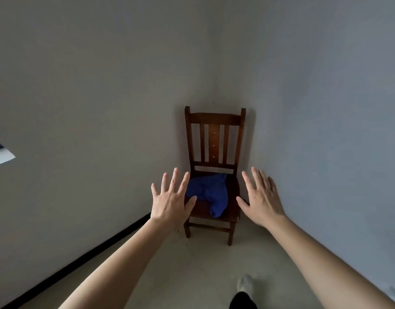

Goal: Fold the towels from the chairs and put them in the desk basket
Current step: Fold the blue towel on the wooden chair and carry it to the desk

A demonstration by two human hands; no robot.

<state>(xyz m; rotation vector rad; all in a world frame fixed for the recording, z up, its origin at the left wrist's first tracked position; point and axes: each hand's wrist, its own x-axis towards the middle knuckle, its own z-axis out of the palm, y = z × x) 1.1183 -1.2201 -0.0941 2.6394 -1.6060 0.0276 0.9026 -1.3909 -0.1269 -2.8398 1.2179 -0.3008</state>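
Note:
A dark wooden chair (pixel 215 139) stands in the corner of the room, its slatted back against the wall. A crumpled blue towel (pixel 208 192) lies on its seat, one end hanging toward the front edge. My left hand (pixel 169 201) is stretched out in front of the chair's left side, fingers spread and straight, holding nothing. My right hand (pixel 262 197) is stretched out at the chair's right side, also spread and empty. Both hands are short of the towel and apart from it. No basket or desk top shows.
Grey walls meet behind the chair, with a black skirting strip (pixel 80 262) along the left wall. A pale ledge corner (pixel 1 156) juts in at the far left. My foot in a white shoe (pixel 245 283) is on the beige floor.

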